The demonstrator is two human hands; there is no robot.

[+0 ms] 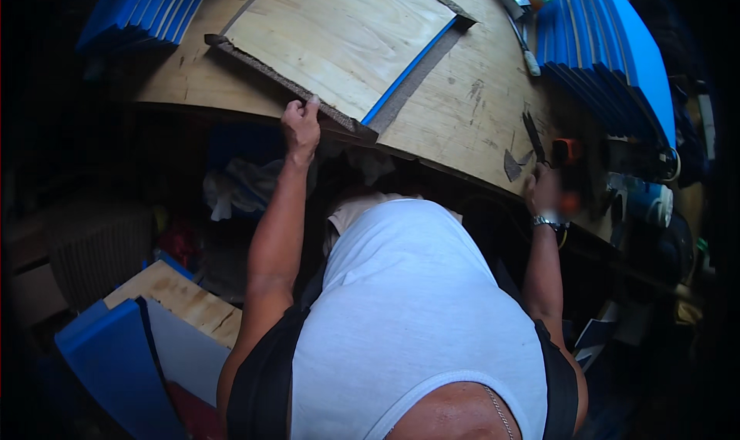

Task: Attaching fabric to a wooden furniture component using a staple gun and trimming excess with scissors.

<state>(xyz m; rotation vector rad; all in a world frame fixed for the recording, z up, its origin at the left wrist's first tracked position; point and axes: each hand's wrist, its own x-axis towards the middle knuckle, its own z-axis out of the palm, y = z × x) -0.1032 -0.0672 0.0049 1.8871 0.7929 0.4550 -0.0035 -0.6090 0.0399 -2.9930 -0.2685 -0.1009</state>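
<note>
My left hand (302,128) is closed on the near edge of a wooden panel (339,35), thumb on top, where brown fabric (285,82) wraps over the rim. A blue strip (408,71) runs along the panel's right side, and more brown fabric (416,74) lies flat beside it. At the bench's right front edge, my right hand (544,188) is curled at the lower end of a dark tool with a narrow blade (534,138); its handle is hidden. Small brown triangular scraps (512,165) lie just left of that hand.
Blue-covered panels stand in stacks at the far left (150,16) and right (609,54). A brush-like tool with a pale handle (530,60) lies by the right stack. An orange item (568,150) sits beside my right hand. A blue-sided piece (116,363) stands at lower left.
</note>
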